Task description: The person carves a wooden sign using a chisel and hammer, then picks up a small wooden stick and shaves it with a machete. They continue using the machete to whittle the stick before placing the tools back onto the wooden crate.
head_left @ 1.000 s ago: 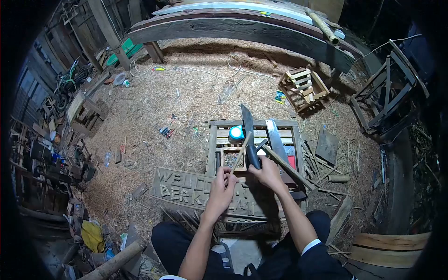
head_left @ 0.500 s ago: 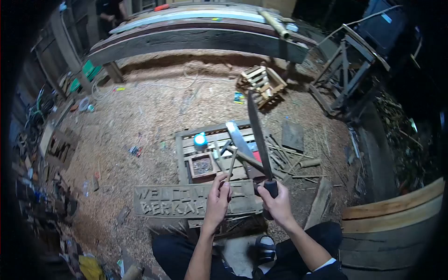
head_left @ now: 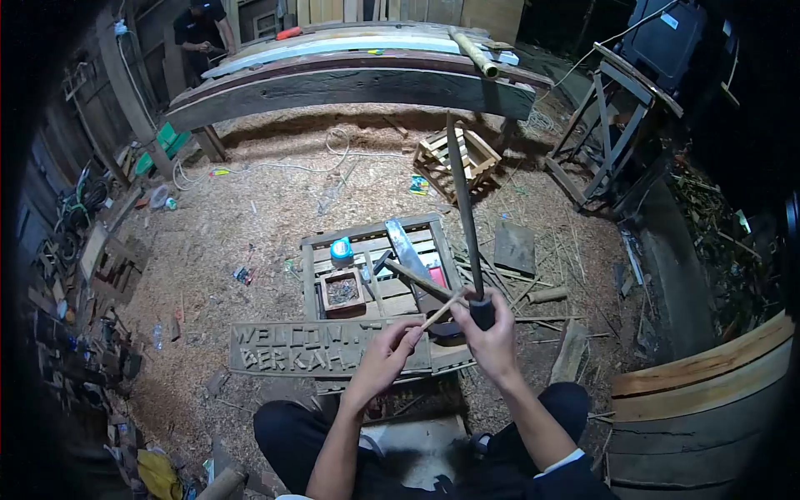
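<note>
My right hand point(head_left: 490, 337) grips the black handle of a machete point(head_left: 463, 196), its long blade pointing up and away. In my left hand point(head_left: 385, 360) is a thin wooden stick point(head_left: 440, 313), slanting up to the right so that its far end meets the base of the blade by my right fingers. Below my hands lies a wooden sign point(head_left: 283, 354) with raised letters reading "WELCOM.." and "BERKAH". Beyond it, a low slatted table point(head_left: 309, 279) carries a hammer point(head_left: 412, 277), a handsaw point(head_left: 403, 243), a tape measure point(head_left: 342, 252) and a small wooden box point(head_left: 324, 304) of small pieces.
Right of the table lie loose sticks and a flat board point(head_left: 514, 247). A slatted crate point(head_left: 479, 158) sits on the shavings-covered floor. Behind stands a long timber bench point(head_left: 350, 90); a person point(head_left: 204, 37) is at its left end. Planks point(head_left: 700, 375) lie at right.
The stick has tilted from nearly upright toward the right, its end now at the blade's base. Both hands are closer together, and the view has shifted slightly.
</note>
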Demonstrator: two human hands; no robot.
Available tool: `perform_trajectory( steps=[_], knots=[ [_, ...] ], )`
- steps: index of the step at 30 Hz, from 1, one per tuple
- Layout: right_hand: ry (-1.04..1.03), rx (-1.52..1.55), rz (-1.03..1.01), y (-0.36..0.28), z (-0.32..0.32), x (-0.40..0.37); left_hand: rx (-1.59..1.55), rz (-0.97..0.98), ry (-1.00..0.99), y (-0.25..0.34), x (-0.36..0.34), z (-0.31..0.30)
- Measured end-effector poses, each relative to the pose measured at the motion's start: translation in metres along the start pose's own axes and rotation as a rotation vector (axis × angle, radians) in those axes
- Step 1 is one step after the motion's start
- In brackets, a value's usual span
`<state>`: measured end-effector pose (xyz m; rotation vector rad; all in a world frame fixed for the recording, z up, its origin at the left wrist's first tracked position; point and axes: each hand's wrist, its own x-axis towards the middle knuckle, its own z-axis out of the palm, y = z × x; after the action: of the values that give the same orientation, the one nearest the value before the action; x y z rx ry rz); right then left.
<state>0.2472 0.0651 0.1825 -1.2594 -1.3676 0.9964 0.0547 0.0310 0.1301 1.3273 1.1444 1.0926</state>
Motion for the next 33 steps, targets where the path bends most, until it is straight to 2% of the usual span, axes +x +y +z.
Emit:
perform_trajectory(
  steps=[1, 2, 4, 6, 8, 9, 10, 12, 14, 18, 20, 22, 23, 24, 26, 27, 28, 30, 33],
  knots=[
    [0.028, 0.025, -0.086, 0.002, 0.003, 0.005, 0.032, -0.092, 0.010, 0.006, -0.003, -0.001],
    [0.018, 0.041, -0.090, 0.006, 0.000, 0.004, 0.046, -0.092, 0.024, 0.008, -0.007, 0.001],
    [-0.139, 0.081, 0.010, 0.016, -0.009, 0.006, 0.300, 0.082, 0.114, 0.013, -0.010, 0.003],
    [-0.151, 0.045, -0.021, 0.022, -0.011, 0.004, 0.438, 0.110, 0.157, 0.015, -0.013, -0.004],
    [-0.244, 0.216, 0.234, 0.018, -0.017, -0.004, 0.678, 0.148, 0.138, 0.015, -0.021, -0.008],
    [-0.241, 0.289, 0.234, 0.021, -0.018, -0.005, 0.751, 0.144, 0.173, 0.022, -0.023, -0.006],
    [-0.236, 0.291, 0.231, 0.029, -0.023, -0.005, 0.838, 0.051, 0.152, 0.033, -0.023, -0.003],
    [-0.234, 0.312, 0.195, 0.044, -0.027, -0.006, 0.925, 0.135, 0.104, 0.029, -0.023, -0.003],
    [-0.275, 0.357, 0.217, 0.047, -0.040, -0.008, 0.983, 0.214, 0.138, 0.026, -0.021, 0.006],
    [-0.378, 0.404, 0.368, 0.044, -0.065, -0.015, 1.112, 0.385, 0.228, 0.037, -0.015, 0.026],
    [-0.444, 0.506, 0.447, 0.036, -0.070, -0.024, 1.105, 0.456, 0.293, 0.019, -0.010, 0.040],
    [-0.414, 0.557, 0.399, 0.046, -0.063, -0.034, 0.737, 0.363, 0.757, 0.007, -0.008, 0.067],
    [-0.398, 0.590, 0.367, 0.047, -0.062, -0.037, 0.723, 0.269, 0.819, 0.001, -0.012, 0.077],
    [-0.383, 0.621, 0.336, 0.047, -0.061, -0.041, 0.721, 0.271, 0.817, -0.007, -0.016, 0.085],
    [-0.328, 0.639, 0.337, 0.042, -0.062, -0.047, 0.311, 0.083, 0.810, -0.019, -0.021, 0.101],
    [-0.276, 0.660, 0.343, 0.041, -0.062, -0.050, 0.255, 0.064, 0.678, -0.014, -0.026, 0.107],
    [-0.277, 0.656, 0.344, 0.043, -0.061, -0.054, 0.252, 0.063, 0.679, -0.015, -0.025, 0.111],
    [-0.194, 0.636, 0.339, 0.048, -0.059, -0.061, -0.134, -0.013, 0.209, -0.013, -0.025, 0.117],
    [-0.182, 0.541, 0.309, 0.054, -0.055, -0.073, -0.317, -0.035, 0.149, -0.003, -0.031, 0.125]
  ],
)
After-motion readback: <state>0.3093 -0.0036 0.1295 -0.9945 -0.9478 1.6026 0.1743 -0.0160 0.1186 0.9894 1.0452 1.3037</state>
